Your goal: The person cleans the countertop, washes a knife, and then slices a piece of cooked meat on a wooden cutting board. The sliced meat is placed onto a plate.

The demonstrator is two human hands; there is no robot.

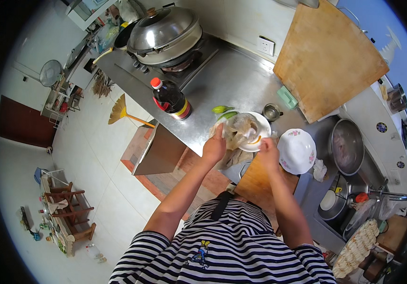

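Note:
My left hand (214, 146) grips a crumpled clear plastic bag (239, 128) over the counter. Some brownish and whitish matter shows through the plastic, too unclear to name. Under and beside the bag lies a white plate (264, 124), with an orange curved strip (256, 140) near its front edge. My right hand (269, 154) is curled and blurred at the plate's near right side; whether it pinches anything is unclear. Left of the plate are two green vegetables, a paler one (222, 109) and a darker one (229, 115) partly behind the bag.
A dark sauce bottle (171, 101) with a red cap stands left. A lidded steel wok (164, 35) sits on the stove. Nearby are a glass cup (271, 112), floral plate (296, 152), leaning wooden board (331, 60), steel basin (347, 147) and wooden board (260, 179).

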